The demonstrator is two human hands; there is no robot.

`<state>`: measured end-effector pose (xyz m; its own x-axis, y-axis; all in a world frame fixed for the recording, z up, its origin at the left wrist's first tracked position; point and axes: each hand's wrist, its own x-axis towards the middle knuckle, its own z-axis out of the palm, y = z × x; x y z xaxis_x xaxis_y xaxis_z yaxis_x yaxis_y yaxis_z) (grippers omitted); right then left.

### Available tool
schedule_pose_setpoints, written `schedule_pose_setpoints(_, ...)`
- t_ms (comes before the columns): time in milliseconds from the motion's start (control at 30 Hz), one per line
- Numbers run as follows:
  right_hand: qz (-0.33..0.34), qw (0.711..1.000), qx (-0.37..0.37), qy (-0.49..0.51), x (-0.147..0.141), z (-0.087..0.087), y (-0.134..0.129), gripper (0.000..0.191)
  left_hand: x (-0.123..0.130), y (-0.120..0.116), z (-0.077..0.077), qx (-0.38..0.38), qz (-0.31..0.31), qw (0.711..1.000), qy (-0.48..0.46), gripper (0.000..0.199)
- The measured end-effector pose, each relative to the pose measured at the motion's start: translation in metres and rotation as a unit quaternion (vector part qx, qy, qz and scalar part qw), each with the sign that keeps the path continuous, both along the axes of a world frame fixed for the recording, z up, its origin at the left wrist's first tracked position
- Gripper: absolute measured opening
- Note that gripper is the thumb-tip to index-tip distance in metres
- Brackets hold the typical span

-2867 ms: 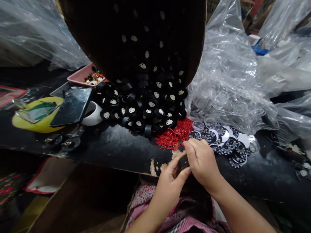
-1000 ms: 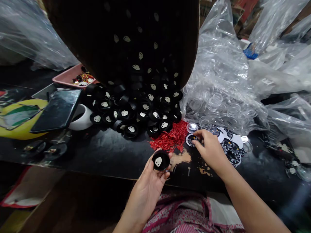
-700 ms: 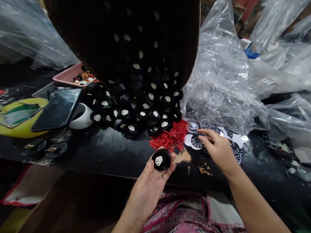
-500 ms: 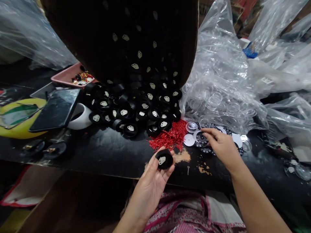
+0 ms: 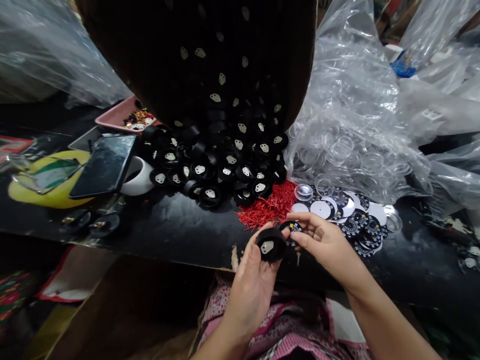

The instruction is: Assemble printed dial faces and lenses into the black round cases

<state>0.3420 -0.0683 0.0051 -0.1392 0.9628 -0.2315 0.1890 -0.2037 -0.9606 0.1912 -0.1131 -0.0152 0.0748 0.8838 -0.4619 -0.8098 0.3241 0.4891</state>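
My left hand (image 5: 255, 272) holds a round black plastic case (image 5: 276, 249) with a pale metal plate (image 5: 267, 247) inside, its open side facing up. Between the thumb and fingers of my right hand (image 5: 320, 240) is a black dial disc (image 5: 291, 230) with white marks and a yellow spot, right beside the case. A spread of black and white dial discs (image 5: 352, 220) lies to the right. Just behind my hands is a heap of small red pointers (image 5: 268, 205). Many more black cases (image 5: 210, 195) are piled beyond, spilling from a large dark container (image 5: 195, 30).
Clear plastic rings (image 5: 341, 150) fill a transparent bag at the back right. On the left are a phone (image 5: 103, 167) leaning on a white ring (image 5: 140, 182), a yellow object (image 5: 22, 190) with glasses on it, and a pink tray (image 5: 116, 112) of small parts.
My right hand has come left from the spread of discs, bringing one dial disc to the case in my left hand. The whole view has shifted slightly.
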Motion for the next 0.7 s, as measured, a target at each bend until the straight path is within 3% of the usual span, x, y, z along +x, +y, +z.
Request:
schedule_pose_setpoints(167, -0.038, 0.994, 0.066, -0.082, 0.003, 0.004, -0.006, 0.021, -0.005, 0.007, 0.000, -0.015, 0.039, 0.998, 0.046, 0.041)
schedule_pose_setpoints(367, 0.043, 0.978, 0.168, -0.117, -0.009, 0.017, -0.010, 0.025, -0.001, 0.005, 0.005, -0.013, -0.066, 0.996, 0.061, 0.030)
schedule_pose_setpoints(567, 0.024, 0.977, 0.114, -0.181, -0.016, 0.018, -0.010, 0.005, -0.006, 0.000, -0.004, 0.009, -0.113, 0.974, 0.196, 0.036)
schedule_pose_setpoints(700, 0.036, 0.979, 0.101, -0.174, -0.014, 0.019, -0.008, 0.002, -0.011, 0.002, -0.004, 0.015, -0.131, 0.968, 0.213, 0.035)
